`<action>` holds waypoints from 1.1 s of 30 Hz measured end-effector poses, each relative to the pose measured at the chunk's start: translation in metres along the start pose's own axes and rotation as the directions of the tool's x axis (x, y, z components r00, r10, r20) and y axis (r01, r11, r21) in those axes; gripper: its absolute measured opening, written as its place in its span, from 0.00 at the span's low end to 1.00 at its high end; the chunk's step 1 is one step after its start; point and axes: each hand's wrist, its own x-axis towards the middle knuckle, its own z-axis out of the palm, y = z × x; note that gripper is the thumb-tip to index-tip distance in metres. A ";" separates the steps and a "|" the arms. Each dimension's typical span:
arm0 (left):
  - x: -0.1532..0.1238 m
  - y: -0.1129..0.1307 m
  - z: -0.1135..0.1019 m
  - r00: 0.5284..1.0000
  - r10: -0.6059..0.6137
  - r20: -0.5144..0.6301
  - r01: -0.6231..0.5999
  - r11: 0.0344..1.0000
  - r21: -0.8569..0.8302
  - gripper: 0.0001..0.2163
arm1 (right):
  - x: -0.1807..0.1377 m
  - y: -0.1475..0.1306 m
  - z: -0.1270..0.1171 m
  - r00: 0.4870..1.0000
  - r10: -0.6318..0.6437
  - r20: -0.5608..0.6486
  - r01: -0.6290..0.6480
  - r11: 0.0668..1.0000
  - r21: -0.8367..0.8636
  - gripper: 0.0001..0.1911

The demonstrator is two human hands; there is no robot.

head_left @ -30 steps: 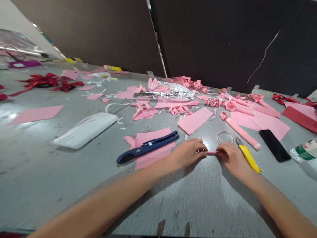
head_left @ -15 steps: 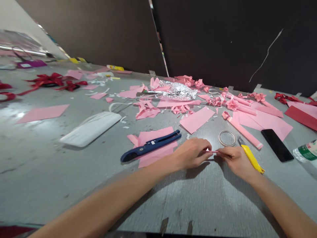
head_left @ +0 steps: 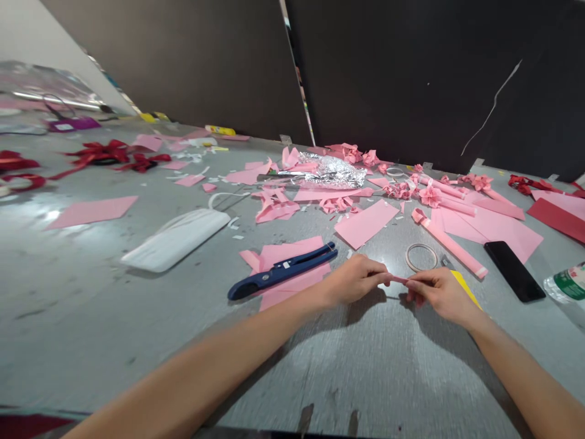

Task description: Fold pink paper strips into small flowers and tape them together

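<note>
Between my two hands a narrow strip of pink paper [head_left: 399, 279] is stretched just above the table. My left hand [head_left: 354, 279] pinches its left end, and my right hand [head_left: 439, 292] pinches the right end. Most of the strip is hidden by the fingers. A yellow utility knife [head_left: 465, 288] lies partly behind my right hand. Beyond that hand rests a thin roll of tape [head_left: 421, 257]. Left of my left hand, dark blue pliers-like cutters [head_left: 282, 271] lie across pink paper sheets [head_left: 297, 249].
A white face mask [head_left: 177, 239] lies left. Paper flowers [head_left: 430, 195], a rolled pink tube [head_left: 450, 244] and crumpled foil [head_left: 336, 171] spread along the back. A black phone [head_left: 514, 271] and a bottle [head_left: 567, 283] sit right. A dark panel [head_left: 388, 73] borders the table's back.
My fingers have shifted on the pink strip, and my right hand has turned, its fingers more bent under. The utility knife is more covered by that hand. The view has moved slightly.
</note>
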 end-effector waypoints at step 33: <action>-0.005 0.010 0.015 0.996 -0.068 -0.050 0.061 0.990 -0.129 0.12 | -0.004 0.007 0.010 0.980 -0.196 0.021 0.196 0.967 -0.161 0.20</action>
